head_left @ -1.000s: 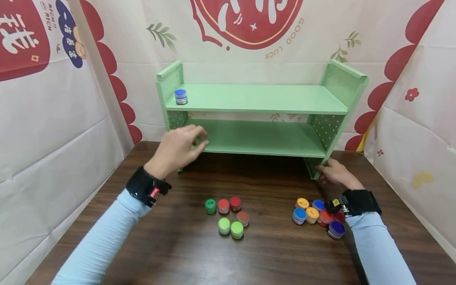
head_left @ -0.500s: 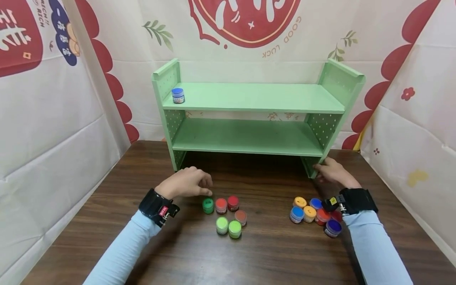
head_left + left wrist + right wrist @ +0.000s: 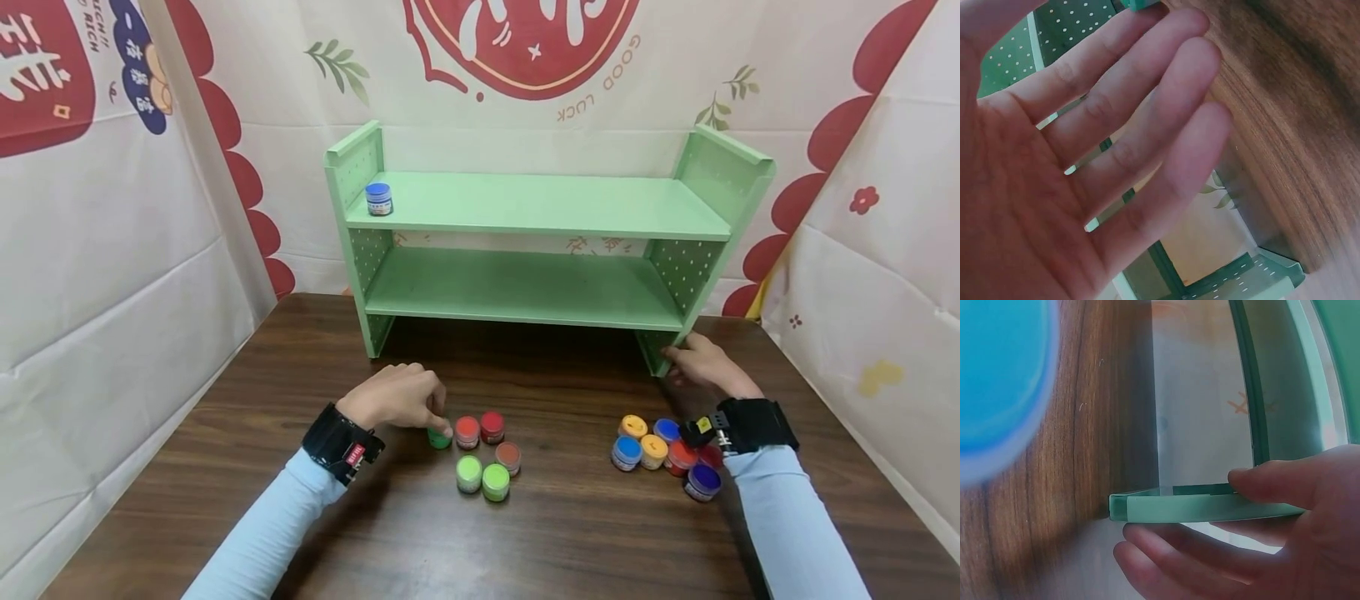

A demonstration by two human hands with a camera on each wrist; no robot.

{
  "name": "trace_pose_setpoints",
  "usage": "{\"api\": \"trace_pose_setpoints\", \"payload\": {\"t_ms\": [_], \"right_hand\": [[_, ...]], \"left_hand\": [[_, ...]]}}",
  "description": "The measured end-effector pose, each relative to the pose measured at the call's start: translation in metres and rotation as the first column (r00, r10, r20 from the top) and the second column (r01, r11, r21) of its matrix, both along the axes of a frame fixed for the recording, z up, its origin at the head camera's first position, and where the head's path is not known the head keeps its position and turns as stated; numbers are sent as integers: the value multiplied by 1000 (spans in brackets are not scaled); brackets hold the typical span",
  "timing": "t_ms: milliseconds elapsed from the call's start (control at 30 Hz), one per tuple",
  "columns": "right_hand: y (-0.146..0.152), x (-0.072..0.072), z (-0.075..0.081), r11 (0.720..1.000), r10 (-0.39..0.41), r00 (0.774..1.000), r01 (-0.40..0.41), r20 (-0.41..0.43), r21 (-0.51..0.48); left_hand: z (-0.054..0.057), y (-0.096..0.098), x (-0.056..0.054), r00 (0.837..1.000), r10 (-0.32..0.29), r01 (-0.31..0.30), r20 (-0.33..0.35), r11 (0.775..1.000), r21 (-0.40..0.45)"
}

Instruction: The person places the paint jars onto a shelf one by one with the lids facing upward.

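In the head view my left hand point(image 3: 397, 396) reaches down to the dark green paint jar point(image 3: 438, 439) at the left of the middle group, pinching it and partly covering it. A corner of the green jar point(image 3: 1141, 3) shows by the index fingertip in the left wrist view, while the other fingers extend past it. My right hand point(image 3: 702, 365) grips the lower right side panel of the green two-tier shelf point(image 3: 525, 287). Seen from the right wrist, the thumb lies on one side of the panel edge point(image 3: 1210, 508) and the fingers on the other.
Red, brown and light green jars point(image 3: 496, 482) stand close beside the left hand. Yellow, blue, red and purple jars point(image 3: 654, 452) cluster near the right wrist. One blue-lidded jar point(image 3: 378, 199) sits at the left end of the upper tier. Printed cloth point(image 3: 225, 350) surrounds the wooden table point(image 3: 570, 533).
My left hand has come down from in front of the shelf's left side to the dark green jar and taken hold of it. The right hand keeps its grip on the shelf.
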State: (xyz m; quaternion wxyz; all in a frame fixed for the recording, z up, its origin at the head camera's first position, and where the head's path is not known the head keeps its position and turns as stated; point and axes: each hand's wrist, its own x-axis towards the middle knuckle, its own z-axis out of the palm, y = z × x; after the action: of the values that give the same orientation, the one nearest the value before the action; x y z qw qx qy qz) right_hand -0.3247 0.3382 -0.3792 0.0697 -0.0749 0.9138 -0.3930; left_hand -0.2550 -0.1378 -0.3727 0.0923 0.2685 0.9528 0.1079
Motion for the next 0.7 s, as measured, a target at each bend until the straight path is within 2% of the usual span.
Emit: {"api": "trace_pose_setpoints", "payload": {"t_ms": [367,600,700], "right_hand": [[0,0,0,1000,-20,1000,19,11,11],[1,-1,0,1000,-14,1000,14,12,22],[1,-1,0,1000,-14,1000,14,10,26]], "left_hand": [[1,-4,1,999,-42,41,15,999,23],[1,-5,1,998,-41,39,37,998,54],[2,-5,1,999,-35,34,20,998,47]]}}
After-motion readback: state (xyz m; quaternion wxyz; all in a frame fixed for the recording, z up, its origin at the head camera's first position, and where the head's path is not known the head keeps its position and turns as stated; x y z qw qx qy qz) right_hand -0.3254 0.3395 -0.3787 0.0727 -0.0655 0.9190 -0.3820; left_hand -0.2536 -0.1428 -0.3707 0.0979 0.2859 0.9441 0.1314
